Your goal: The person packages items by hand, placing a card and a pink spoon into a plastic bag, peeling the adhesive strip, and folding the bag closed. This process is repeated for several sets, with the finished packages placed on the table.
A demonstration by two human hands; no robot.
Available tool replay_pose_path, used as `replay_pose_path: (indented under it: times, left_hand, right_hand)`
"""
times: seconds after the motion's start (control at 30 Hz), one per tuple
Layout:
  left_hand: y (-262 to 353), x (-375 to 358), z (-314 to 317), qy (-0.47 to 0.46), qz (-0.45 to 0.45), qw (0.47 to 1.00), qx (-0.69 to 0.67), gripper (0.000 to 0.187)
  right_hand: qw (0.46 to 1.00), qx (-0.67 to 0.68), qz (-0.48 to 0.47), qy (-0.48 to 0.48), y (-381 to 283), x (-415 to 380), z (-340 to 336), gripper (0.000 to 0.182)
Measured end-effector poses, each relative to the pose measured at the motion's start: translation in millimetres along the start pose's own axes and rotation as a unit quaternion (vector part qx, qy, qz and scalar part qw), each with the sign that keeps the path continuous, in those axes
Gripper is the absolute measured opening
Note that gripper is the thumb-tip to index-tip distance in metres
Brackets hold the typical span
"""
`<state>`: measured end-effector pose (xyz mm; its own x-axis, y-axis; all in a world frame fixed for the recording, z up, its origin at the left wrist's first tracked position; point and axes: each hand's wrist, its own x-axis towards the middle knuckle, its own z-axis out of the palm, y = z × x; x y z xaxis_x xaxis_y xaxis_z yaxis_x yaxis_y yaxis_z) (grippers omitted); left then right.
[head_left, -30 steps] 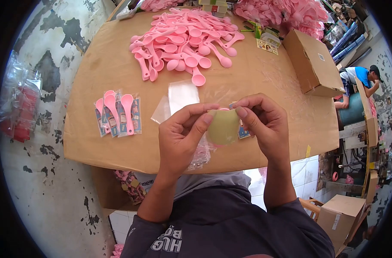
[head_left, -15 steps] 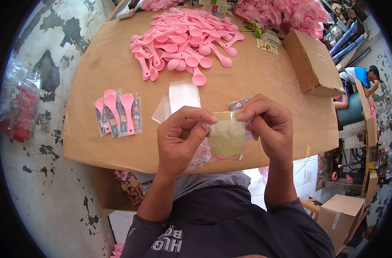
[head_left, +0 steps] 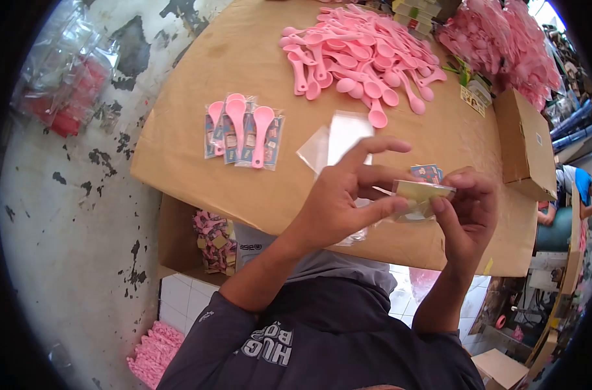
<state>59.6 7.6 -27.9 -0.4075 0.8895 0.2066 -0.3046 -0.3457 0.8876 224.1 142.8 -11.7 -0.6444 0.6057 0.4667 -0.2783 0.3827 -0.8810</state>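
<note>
A small clear plastic packet with a yellowish-green card inside point(head_left: 421, 194) is tilted toward me between my hands, above the table's front part. My left hand point(head_left: 348, 195) pinches its left edge with the thumb below, index finger raised. At its right edge, my right hand point(head_left: 468, 211) grips it between thumb and curled fingers. Just behind the packet lie small printed blue cards point(head_left: 427, 172), partly covered. Clear plastic bags point(head_left: 349, 133) lie flat beyond my left hand, and more are partly hidden beneath it. Several pink spoons in bags with blue cards point(head_left: 243, 133) rest to the left.
A big heap of loose pink spoons point(head_left: 361, 55) covers the table's back. Bulky bags of pink spoons point(head_left: 497, 45) and a cardboard box point(head_left: 520, 140) stand at the right. Below the left edge is an open box of packed pieces point(head_left: 215, 240). A person point(head_left: 572, 188) sits at far right.
The packet has tipped from upright to nearly flat. My left hand's index finger has lifted off it, and the view has swung to the left.
</note>
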Motion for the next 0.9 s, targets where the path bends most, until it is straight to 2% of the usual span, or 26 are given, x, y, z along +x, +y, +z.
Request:
replay_pose_path:
  times: [0.03, 0.07, 0.1, 0.17, 0.2, 0.3, 0.4, 0.47, 0.53, 0.6, 0.67, 0.7, 0.77, 0.9]
  left_hand:
    - [-1, -2, -1, -0.025, -0.021, 0.998, 0.050, 0.034]
    - [-1, -2, -2, -0.030, 0.019, 0.991, 0.127, 0.034]
    - [2, -3, -3, -0.028, 0.020, 0.991, 0.128, 0.034]
    - [9, -8, -7, -0.047, 0.062, 0.967, 0.244, 0.026]
    - [9, -9, -11, -0.049, 0.062, 0.967, 0.243, 0.026]
    - [10, -12, -34, 0.013, 0.244, 0.916, 0.318, 0.029]
    - [19, -17, -69, 0.097, 0.311, 0.873, 0.364, 0.030]
    - [31, -22, -90, 0.150, 0.275, 0.825, 0.471, 0.032]
    - [39, -29, -105, 0.165, 0.162, 0.792, 0.565, 0.033]
    - [40, -35, -109, 0.173, 0.063, 0.802, 0.568, 0.035]
    - [39, -37, -108, 0.121, 0.085, 0.788, 0.597, 0.041]
    - [37, -37, -106, 0.101, 0.096, 0.798, 0.586, 0.041]
    - [34, -39, -106, 0.113, 0.153, 0.809, 0.557, 0.048]
    - [42, -44, -116, 0.123, 0.211, 0.834, 0.495, 0.047]
  right_hand:
    - [1.000, 0.004, 0.000, -0.004, -1, -2, 0, 0.040]
    - [1.000, 0.000, -0.005, -0.011, -1, -3, 1, 0.039]
    - [1.000, -0.006, -0.010, -0.016, -1, -2, 0, 0.038]
    - [0.999, -0.023, -0.007, -0.030, -3, -1, -4, 0.033]
    - [0.998, -0.042, -0.002, -0.042, -3, 0, -7, 0.029]
    - [0.998, -0.059, 0.010, -0.029, -3, 0, -23, 0.019]
    - [0.999, -0.037, 0.032, -0.015, -3, -1, -35, 0.013]
    - [0.998, -0.037, 0.042, -0.018, -1, -1, -37, 0.014]
    - [0.998, -0.041, 0.046, -0.025, 5, -2, -40, 0.014]
    - [0.998, -0.041, 0.043, -0.031, 15, -5, -42, 0.013]
    - [0.994, -0.065, 0.049, -0.070, 15, -5, -49, 0.012]
    - [0.994, -0.084, 0.048, -0.050, 16, -6, -48, 0.012]
    - [0.994, -0.049, 0.065, -0.072, 19, -10, -46, 0.011]
    - [0.992, -0.033, 0.087, -0.085, 24, -18, -42, 0.010]
